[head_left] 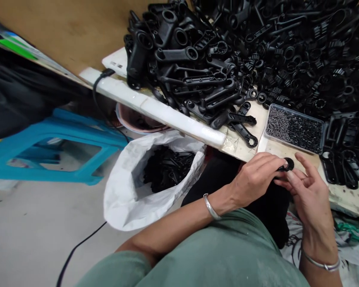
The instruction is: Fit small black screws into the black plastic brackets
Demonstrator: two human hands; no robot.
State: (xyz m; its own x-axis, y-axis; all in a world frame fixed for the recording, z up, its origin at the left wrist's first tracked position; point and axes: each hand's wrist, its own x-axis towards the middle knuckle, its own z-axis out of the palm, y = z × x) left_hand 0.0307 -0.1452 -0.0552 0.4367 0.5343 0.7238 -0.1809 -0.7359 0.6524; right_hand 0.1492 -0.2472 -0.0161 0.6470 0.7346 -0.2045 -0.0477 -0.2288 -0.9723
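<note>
My left hand (254, 175) pinches a small black plastic part with a round end (288, 164) just over the table's front edge. From the other side my right hand (312, 195) has its thumb and lower fingers at the same part, with the index finger raised off it. The rest of the part is hidden by my fingers. Just beyond my hands lies a clear plastic box (322, 148) of small dark screws and black bits. Left of that box, a few black plastic arms with ring ends (245, 134) lie loose on the tabletop.
A large heap of black plastic parts (197, 56) covers the table's back. More black arms (344, 167) lie at right. Below the white foam edge strip (155, 105) stands a white sack (119, 199) holding black parts. A blue stool (60, 131) is at left.
</note>
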